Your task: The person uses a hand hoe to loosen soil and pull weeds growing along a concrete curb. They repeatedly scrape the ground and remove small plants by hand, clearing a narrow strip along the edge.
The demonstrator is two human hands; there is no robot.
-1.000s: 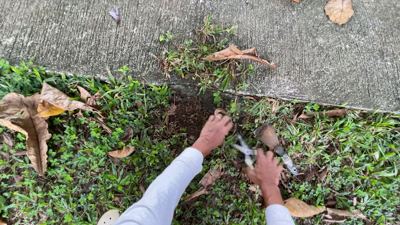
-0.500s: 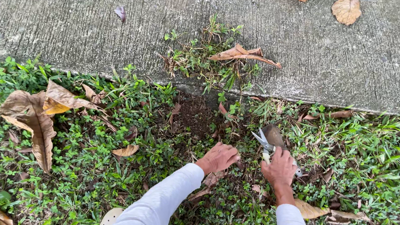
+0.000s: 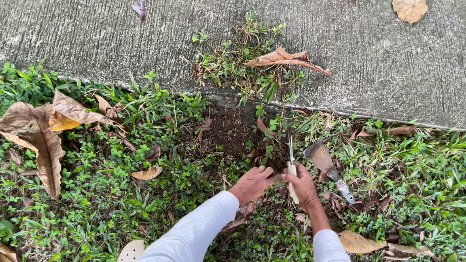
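Observation:
My right hand (image 3: 303,184) grips the pale handle of a small metal hand fork (image 3: 291,154), its prongs pointing into a patch of bare dark soil (image 3: 232,132) at the edge of the concrete. My left hand (image 3: 252,182) rests low on the ground beside it, fingers curled at the plants; whether it holds anything is unclear. A small trowel (image 3: 326,165) with a soiled blade lies on the grass just right of my right hand. Both arms wear light grey sleeves.
A concrete path (image 3: 84,20) runs across the top, with a pile of pulled weeds and a dry leaf (image 3: 262,62) on it. Large brown leaves (image 3: 39,129) lie on the grass at left, another leaf (image 3: 359,241) by my right forearm. A pale perforated object (image 3: 130,255) shows at the bottom.
My left hand has pulled back from the bare soil toward my right hand. My right hand now holds the fork with its prongs toward the soil, and the trowel lies free on the grass.

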